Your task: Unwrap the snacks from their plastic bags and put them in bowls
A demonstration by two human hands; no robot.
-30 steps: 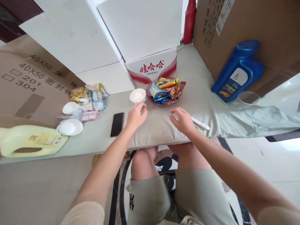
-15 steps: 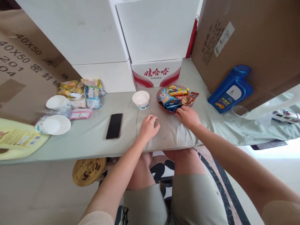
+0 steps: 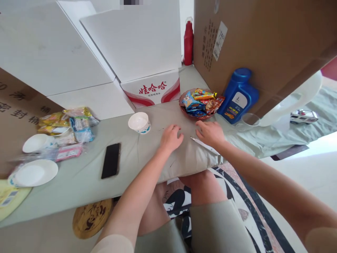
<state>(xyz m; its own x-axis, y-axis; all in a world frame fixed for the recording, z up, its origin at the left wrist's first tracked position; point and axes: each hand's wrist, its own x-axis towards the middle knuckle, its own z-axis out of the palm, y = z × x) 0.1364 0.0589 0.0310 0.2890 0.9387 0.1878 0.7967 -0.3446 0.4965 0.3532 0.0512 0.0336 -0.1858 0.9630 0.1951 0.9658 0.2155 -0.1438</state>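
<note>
My left hand (image 3: 171, 137) rests on the cloth-covered table (image 3: 147, 158), its fingers loosely bent and thumb apart, with nothing in it. My right hand (image 3: 210, 133) is just in front of a reddish-brown bowl (image 3: 183, 114) and apart from it; its fingers are slightly curled and hold nothing. Inside the bowl lie several wrapped snacks (image 3: 200, 103). A slim white pen-like stick (image 3: 202, 143) lies by my right hand, one end hidden by the wrist. To the left of my left hand stands a white paper bowl (image 3: 139, 122) with a blue pattern.
A black phone (image 3: 111, 160) lies on the left. Beyond it are paper bowls (image 3: 38, 142) and packaged snacks (image 3: 80, 123). White boxes (image 3: 137, 45) line the back. At right stand a brown carton (image 3: 252, 38), a blue bottle (image 3: 237, 98), a clear cup (image 3: 250, 120) and a toy vehicle (image 3: 304, 116).
The snack bowl has shifted right, close to the blue bottle, and my right hand has come away from it. The white stick now shows. The head view has turned right.
</note>
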